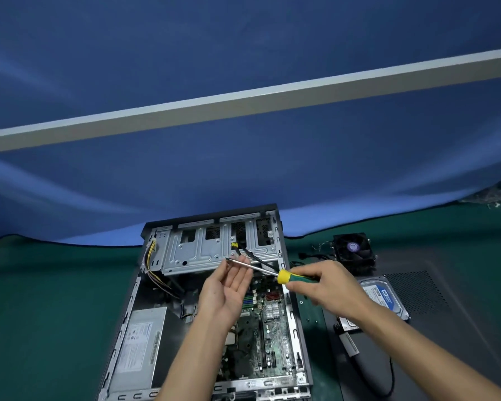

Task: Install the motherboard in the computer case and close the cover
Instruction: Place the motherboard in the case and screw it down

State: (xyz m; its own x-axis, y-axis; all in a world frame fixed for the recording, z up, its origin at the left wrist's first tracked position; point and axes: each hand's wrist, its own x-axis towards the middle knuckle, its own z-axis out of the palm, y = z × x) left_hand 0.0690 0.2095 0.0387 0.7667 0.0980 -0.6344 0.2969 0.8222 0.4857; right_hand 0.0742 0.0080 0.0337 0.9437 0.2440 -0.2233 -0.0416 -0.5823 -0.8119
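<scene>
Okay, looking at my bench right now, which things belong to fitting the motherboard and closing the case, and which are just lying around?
Part of the job:
motherboard inside the computer case
screwdriver, gripped by the right hand, tip at the open left hand
dark cover panel on the mat

Lying about:
hard drive on that panel
cooler fan
loose screws

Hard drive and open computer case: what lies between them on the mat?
Head view: bare green mat and the dark cover panel's edge; the right hand hangs over that gap.

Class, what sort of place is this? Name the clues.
Probably a computer repair bench: an open grey desktop case on a green work mat, a loose blue-labelled hard drive, and a black cooler fan.
</scene>
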